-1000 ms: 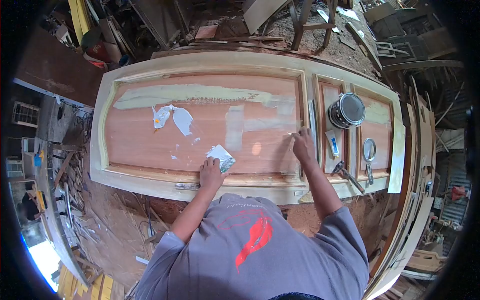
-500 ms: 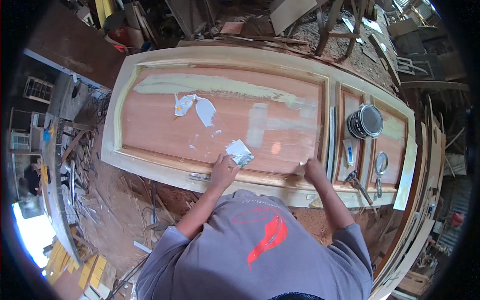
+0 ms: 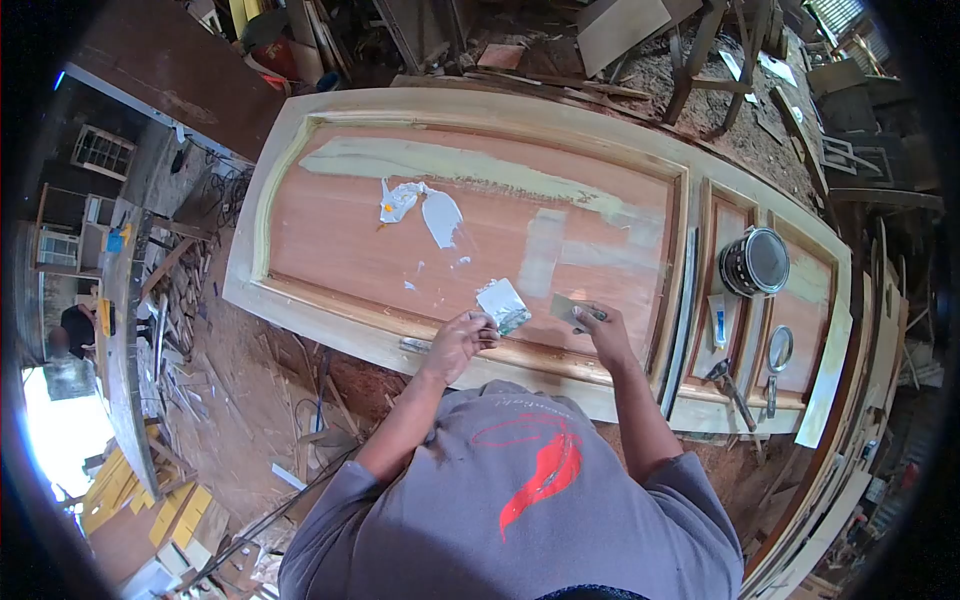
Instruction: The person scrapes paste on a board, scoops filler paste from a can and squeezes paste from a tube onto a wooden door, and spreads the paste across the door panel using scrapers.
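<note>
My left hand (image 3: 462, 347) is closed on the edge of a flat scraper (image 3: 503, 303) coated with white putty. Pinched in my right hand (image 3: 606, 336) is a small flat putty spreader (image 3: 566, 308), close to the scraper but apart from it. Both hands are over the near edge of a wooden panel door (image 3: 400, 290) lying flat. On its large panel are a smear of white putty (image 3: 442, 220) and, beside it, a crumpled white patch (image 3: 399, 202) with an orange spot. Pale filler bands (image 3: 440, 165) cross the far side of the panel.
On the door's right end stand a metal can (image 3: 755, 262), a white-and-blue tube (image 3: 718, 322), a hammer (image 3: 733, 393) and a round metal lid-like piece (image 3: 780, 350). A wooden trestle (image 3: 700, 75) is behind. Wood scraps (image 3: 215, 350) litter the floor; a person (image 3: 78, 330) is far left.
My right hand has moved up and left from the panel's lower right, bringing the spreader near the scraper. My left hand still grips the scraper. The whole view has shifted slightly.
</note>
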{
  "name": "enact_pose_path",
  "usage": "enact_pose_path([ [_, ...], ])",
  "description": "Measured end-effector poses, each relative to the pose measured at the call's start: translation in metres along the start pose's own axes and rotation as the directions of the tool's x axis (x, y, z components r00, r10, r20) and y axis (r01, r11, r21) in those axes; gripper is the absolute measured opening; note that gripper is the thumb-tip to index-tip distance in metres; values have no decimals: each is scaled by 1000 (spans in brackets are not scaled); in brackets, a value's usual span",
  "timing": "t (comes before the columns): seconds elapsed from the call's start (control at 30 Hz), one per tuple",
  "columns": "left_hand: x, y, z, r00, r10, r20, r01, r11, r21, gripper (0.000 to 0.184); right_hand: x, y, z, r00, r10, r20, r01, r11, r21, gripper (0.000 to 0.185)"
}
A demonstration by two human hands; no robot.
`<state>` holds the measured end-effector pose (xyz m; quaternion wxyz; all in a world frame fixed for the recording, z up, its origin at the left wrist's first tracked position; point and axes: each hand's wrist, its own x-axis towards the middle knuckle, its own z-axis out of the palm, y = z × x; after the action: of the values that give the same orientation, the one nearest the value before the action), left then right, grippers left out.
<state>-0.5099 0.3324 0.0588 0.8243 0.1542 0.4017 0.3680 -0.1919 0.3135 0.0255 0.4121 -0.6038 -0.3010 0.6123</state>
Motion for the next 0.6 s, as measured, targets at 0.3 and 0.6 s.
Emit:
enact_pose_path([
  [0.3, 57, -87, -36, 889, 105, -445, 89, 915, 394, 15, 31, 67, 41, 943, 225, 246, -307, 872, 380, 25],
  [0.6, 50, -80, -39, 893, 14, -451, 140, 942, 305, 20, 27, 62, 48, 891, 262, 370, -416, 799, 435, 27],
])
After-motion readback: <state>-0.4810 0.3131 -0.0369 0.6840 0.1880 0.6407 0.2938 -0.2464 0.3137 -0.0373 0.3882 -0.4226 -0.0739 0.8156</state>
